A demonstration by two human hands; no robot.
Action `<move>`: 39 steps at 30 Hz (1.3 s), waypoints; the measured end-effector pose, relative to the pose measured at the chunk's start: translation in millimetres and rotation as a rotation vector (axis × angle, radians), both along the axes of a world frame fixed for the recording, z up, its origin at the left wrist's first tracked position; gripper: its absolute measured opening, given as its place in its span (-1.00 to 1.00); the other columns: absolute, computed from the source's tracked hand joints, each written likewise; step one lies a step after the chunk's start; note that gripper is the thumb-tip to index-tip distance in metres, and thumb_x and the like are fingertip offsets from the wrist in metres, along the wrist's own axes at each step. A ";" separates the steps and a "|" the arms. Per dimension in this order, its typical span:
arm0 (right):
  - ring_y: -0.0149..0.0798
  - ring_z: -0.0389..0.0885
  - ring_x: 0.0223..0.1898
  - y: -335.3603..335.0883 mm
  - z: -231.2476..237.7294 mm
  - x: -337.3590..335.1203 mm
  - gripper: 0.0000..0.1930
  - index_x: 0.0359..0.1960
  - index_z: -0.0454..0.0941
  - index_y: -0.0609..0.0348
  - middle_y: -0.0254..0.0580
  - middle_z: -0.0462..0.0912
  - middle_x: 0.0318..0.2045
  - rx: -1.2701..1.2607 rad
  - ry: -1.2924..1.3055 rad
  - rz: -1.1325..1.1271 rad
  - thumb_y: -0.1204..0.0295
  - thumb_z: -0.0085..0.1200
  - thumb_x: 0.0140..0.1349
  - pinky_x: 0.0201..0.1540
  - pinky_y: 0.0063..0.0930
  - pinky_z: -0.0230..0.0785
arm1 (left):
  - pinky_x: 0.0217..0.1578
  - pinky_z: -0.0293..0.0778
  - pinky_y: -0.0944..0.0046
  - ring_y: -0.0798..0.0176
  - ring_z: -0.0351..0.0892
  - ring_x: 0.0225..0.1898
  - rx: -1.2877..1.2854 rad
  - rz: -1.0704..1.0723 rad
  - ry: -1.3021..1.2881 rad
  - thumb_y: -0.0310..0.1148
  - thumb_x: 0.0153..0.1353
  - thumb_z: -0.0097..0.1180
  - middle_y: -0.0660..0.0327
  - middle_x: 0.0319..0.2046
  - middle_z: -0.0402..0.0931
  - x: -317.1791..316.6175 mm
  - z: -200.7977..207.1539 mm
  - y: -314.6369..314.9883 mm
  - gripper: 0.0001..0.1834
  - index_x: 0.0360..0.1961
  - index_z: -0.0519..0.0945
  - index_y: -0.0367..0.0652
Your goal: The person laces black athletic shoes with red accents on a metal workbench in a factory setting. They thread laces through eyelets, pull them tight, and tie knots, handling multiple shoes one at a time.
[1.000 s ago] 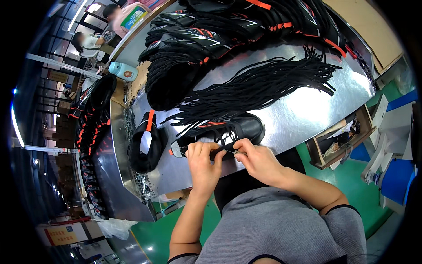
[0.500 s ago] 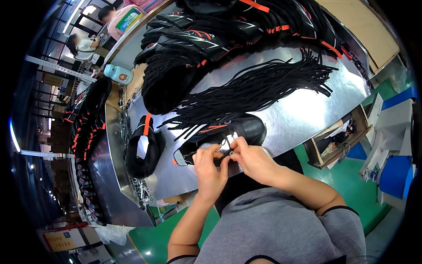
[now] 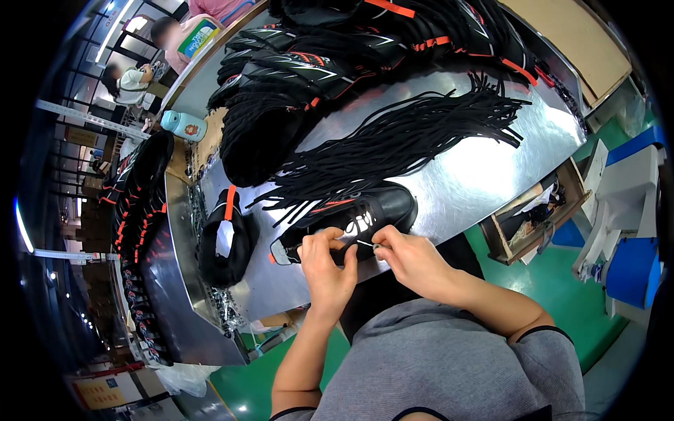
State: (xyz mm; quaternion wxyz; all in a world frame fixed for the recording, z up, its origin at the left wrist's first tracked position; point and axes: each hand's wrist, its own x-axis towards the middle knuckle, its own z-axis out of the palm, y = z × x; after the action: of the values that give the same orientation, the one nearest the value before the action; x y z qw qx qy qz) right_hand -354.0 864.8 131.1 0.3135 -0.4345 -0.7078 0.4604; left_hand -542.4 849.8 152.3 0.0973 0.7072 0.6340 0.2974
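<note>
A black sports shoe (image 3: 394,208) with red and white trim lies on the metal table in front of me, its toe toward the right. My left hand (image 3: 328,275) is curled around the near edge of its opening, thumb and fingers closed on the shoe. Beside it, my right hand (image 3: 415,265) pinches a thin shoelace (image 3: 365,243), its pale end showing at the eyelet edge. White markings (image 3: 361,223) show on the shoe's upper above my fingers. Just beyond the shoe spreads a large bundle of black laces (image 3: 393,144).
Another black shoe (image 3: 226,245) with a red loop stands to the left. Rows of black shoes (image 3: 309,67) fill the far side; more stand in a line (image 3: 140,189) at far left. A blue bottle (image 3: 184,125) and an open drawer (image 3: 537,210) flank the table (image 3: 449,210).
My right hand has drawn slightly away from the left, and a pale strand now shows between them. More of the white markings on the shoe are uncovered. The view has shifted a little.
</note>
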 end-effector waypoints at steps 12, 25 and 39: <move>0.13 0.70 -0.40 6.7 -5.3 -4.6 -0.82 -0.14 0.40 0.28 0.01 0.66 -0.53 0.027 -0.055 0.023 0.45 0.08 0.37 -0.36 -0.07 0.51 | -0.19 0.28 0.13 0.11 0.47 -0.27 -0.054 -0.095 -0.167 -0.59 -0.01 0.37 0.22 -0.39 0.54 -8.5 -1.4 -0.7 -0.68 -0.22 0.54 -0.18; 0.09 0.72 -0.32 11.2 16.6 12.4 -0.76 -0.18 0.39 0.28 0.08 0.69 -0.41 0.040 -0.328 0.146 0.37 0.14 0.32 -0.31 -0.08 0.51 | -0.20 0.35 0.16 0.08 0.48 -0.27 0.094 -0.208 -0.022 -0.64 0.06 0.34 0.15 -0.34 0.50 -11.7 -0.2 -8.8 -0.73 -0.26 0.51 -0.20; 0.07 0.71 -0.35 46.0 29.6 -14.7 -0.79 -0.11 0.58 0.17 -0.03 0.71 -0.46 0.193 -0.390 0.386 0.36 0.11 0.29 -0.31 -0.11 0.50 | -0.19 0.33 0.12 0.09 0.50 -0.24 0.320 -0.383 0.120 -0.65 -0.01 0.28 0.24 -0.32 0.59 -24.3 -16.5 -28.7 -0.68 -0.22 0.54 -0.13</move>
State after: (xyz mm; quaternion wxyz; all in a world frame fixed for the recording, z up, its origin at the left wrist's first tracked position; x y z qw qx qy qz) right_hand -368.7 910.8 160.6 0.1178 -0.3402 -0.8649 0.3499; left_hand -566.7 821.1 135.8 0.0009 0.8372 0.4380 0.3275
